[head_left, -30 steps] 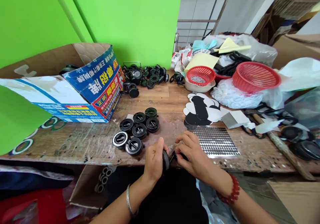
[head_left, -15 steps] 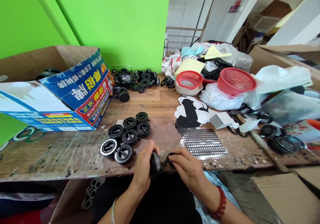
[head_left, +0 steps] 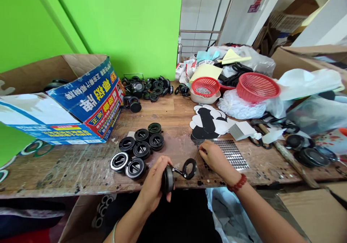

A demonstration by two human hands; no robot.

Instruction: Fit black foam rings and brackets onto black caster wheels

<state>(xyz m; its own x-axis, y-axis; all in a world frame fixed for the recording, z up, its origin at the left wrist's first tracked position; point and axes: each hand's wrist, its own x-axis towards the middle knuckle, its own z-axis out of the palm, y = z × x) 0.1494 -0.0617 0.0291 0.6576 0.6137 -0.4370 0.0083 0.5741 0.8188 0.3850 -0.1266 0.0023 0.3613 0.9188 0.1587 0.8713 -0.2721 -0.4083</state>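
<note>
**Left hand gripping ribbed disc, right hand at the dot sheet**

Left hand [head_left: 155,179]: wrapped around a black ribbed disc [head_left: 169,179], thumb on top, disc on edge. It's held at the near edge of the workbench [head_left: 173,115], middle of the scene. A thin hinged arm sticks out of the disc to the right, ending in a black ring [head_left: 189,169]; neither hand is on the ring.

Right hand [head_left: 213,157]: off the disc. Fingers curled, tips bunched over the left part of a sheet of small shiny dots [head_left: 234,155]. Can't tell if anything is pinched; the tips are too small to read.

Around them:
- Left of the left hand: cluster of seven round black parts [head_left: 141,150], faces up. The leftmost has a bright silvery rim.
- Just beyond the sheet: overlapping black and white cutouts [head_left: 208,123], with a pale block [head_left: 241,131] to their right.
- Far side, right of middle: red basket [head_left: 205,86] with small pieces in it; a larger red basket [head_left: 258,87] to its right.
- Far left: printed carton [head_left: 94,98], heap of black parts [head_left: 146,87] right of it.
- Right: long wooden handle [head_left: 288,158], lying slantwise.
</note>
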